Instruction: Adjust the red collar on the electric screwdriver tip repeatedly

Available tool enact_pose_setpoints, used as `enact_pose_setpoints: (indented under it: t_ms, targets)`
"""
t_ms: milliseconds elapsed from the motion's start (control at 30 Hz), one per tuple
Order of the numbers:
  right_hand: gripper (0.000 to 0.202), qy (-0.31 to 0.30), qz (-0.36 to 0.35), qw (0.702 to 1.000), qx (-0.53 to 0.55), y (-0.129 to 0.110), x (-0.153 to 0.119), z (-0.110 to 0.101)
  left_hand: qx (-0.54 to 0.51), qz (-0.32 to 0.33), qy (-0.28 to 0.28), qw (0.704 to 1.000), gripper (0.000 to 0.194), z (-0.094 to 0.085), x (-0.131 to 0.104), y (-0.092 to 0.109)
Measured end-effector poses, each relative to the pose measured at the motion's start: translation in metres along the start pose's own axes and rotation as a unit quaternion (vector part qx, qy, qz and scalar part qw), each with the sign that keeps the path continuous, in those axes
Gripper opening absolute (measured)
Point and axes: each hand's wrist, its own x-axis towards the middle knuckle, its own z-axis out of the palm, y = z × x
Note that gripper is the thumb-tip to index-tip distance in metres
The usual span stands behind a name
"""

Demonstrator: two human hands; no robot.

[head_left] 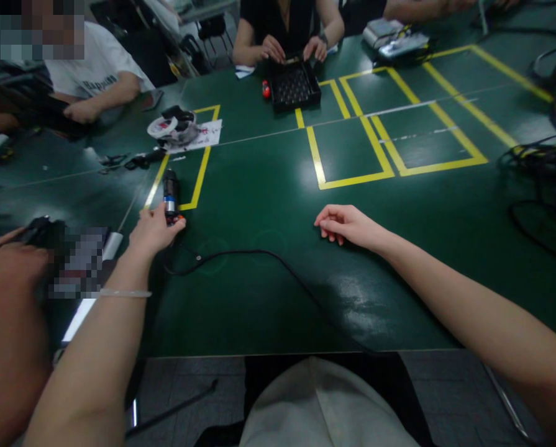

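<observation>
Black cylindrical device w/ blue and silver bands [170, 189]: at near L of the green tabletop [259, 192], within the L outline of yellow tape [203, 174]; whether it touches the surface, I can't tell. My L hand [154, 233] has thumb and fingers clamped on its near end, where small orange-red parts [179, 218] show. A thin black cable [259, 251] runs from beside this hand, curving R across the table to the near edge.

My R hand [340, 223] is well apart, to the R, palm side down; fingers loosely curled, close together, holding nothing.

Beyond the device, far L: white sheet w/ dark marks [212, 131], bearing a roll of clear tape [162, 127] and dark items, too blurred to ID. Far ctr.: shallow black tray w/ gridded interior [294, 87], a person's hands [273, 48] at its far rim; small red object [266, 89] just L of it. Far R: more yellow tape outlines [356, 184]. R edge: tangled black cables [538, 164]. Near L: another person's hand [17, 261], partly cut off by the frame.
</observation>
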Motion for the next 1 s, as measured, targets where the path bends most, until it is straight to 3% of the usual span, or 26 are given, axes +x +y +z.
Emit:
enact_pose_setpoints:
  t_ms: [167, 467, 700, 1000]
  targets:
    - [0.005, -0.008, 0.001, 1.0, -0.006, 0.0, 0.0, -0.001, 0.0, -0.03, 0.007, 1.0, 0.073, 0.004, 0.018, -0.017]
    - [0.006, -0.009, 0.007, 1.0, -0.009, -0.001, -0.001, 0.001, 0.017, -0.042, 0.0, 0.999, 0.088, 0.006, 0.025, -0.013]
    - [0.007, -0.012, 0.006, 1.0, -0.014, -0.001, -0.001, 0.002, 0.009, -0.041, 0.056, 0.998, 0.063, 0.008, 0.008, -0.004]
    - [0.004, -0.004, 0.006, 1.0, -0.007, -0.001, -0.001, 0.003, -0.007, -0.007, 0.065, 0.998, 0.067, 0.013, -0.025, 0.032]
